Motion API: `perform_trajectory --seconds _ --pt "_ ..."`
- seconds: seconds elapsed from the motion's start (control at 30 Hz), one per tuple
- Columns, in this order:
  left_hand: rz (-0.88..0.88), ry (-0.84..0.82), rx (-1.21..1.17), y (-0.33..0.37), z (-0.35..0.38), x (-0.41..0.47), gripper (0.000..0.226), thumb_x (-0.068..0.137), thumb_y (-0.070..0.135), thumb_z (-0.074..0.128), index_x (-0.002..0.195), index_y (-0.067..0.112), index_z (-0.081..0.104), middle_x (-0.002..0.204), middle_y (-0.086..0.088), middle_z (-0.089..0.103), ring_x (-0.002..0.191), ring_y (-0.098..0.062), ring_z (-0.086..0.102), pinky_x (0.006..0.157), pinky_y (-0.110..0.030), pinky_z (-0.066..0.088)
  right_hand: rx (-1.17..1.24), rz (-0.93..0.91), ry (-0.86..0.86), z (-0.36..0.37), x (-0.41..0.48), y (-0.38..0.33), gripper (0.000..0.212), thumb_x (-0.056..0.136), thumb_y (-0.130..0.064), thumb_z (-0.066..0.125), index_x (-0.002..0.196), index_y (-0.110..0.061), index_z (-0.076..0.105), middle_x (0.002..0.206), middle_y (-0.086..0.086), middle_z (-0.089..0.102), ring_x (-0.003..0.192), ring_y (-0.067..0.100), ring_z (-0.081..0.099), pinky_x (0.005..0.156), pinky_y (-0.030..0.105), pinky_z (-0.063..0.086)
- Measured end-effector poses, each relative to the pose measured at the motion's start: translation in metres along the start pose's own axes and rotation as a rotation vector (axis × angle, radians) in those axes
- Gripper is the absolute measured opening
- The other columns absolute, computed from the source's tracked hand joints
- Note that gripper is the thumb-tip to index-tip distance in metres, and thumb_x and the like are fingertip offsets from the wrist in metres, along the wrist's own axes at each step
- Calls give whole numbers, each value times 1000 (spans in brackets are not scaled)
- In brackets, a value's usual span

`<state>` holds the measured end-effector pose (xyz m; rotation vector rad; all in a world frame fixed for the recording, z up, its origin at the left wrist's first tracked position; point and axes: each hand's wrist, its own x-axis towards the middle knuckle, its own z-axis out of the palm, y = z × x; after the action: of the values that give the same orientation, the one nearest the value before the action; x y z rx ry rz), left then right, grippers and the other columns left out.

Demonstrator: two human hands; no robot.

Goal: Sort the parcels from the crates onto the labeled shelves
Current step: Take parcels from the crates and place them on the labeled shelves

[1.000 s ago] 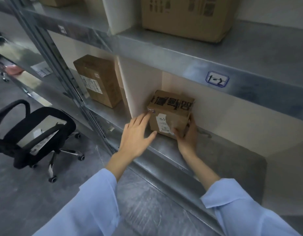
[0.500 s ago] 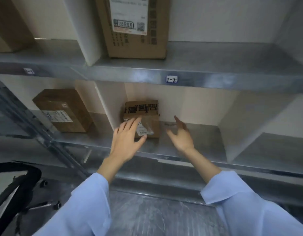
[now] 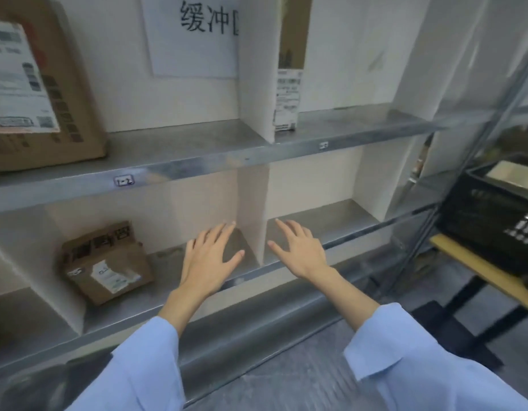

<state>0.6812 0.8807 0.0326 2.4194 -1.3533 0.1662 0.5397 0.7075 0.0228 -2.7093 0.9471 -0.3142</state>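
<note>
1. Far to the left of the divider [image 3: 252,209] and above it, a large brown box [image 3: 64,93] with a white shipping label stands on the upper shelf [image 3: 197,161]. The edge of the view cuts off its top and left side.
2. The small parcel [image 3: 107,262] lies on the lower shelf [image 3: 123,317], in the compartment left of the divider and under the tag [image 3: 123,181] marked "1-2". It sits near that compartment's far wall from the divider, turned at an angle. It is a brown cardboard box with black print on top and a white label and clear tape on its front. The print is too blurred to read.
3. The left hand [image 3: 210,259] hovers between the parcel and the divider, well apart from the parcel. Its fingers are spread and straight and hold nothing, and the fingertips are close to the divider.
4. Just right of the divider, the right hand [image 3: 298,250] hovers before the next compartment, its fingers splayed and holding nothing.
5. Above the divider and slightly right of it, a tall narrow parcel [image 3: 288,93] stands on the upper shelf. It is half hidden behind a white partition, and its top is cut off.
6. Far right of the divider, a black crate [image 3: 494,215] rests on the bench [image 3: 479,268]. It is blurred, and its contents are hard to make out.
</note>
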Motion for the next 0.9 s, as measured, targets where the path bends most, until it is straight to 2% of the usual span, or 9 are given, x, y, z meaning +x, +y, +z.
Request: perform_trajectory --seconds 0.27,0.6,0.9 --pt "251 -41 -16 154 48 55 66 96 60 38 154 34 20 161 8 24 145 -16 23 112 -35 18 -50 258 119 -83 -56 158 67 98 -64 32 156 -36 15 162 -3 20 144 28 26 111 46 34" --pt "505 -86 -102 416 117 107 67 96 60 39 155 34 20 163 8 18 146 -20 20 115 -39 18 -107 545 210 -187 -153 391 68 97 -65 30 156 -38 12 163 -3 18 144 29 25 109 49 33" --pt "676 -130 -182 603 172 121 68 95 62 39 155 37 18 162 9 19 146 -20 19 116 -42 17 -112 722 287 -252 -232 530 68 98 -64 32 157 -38 10 163 -2 18 146 29 22 113 51 30"
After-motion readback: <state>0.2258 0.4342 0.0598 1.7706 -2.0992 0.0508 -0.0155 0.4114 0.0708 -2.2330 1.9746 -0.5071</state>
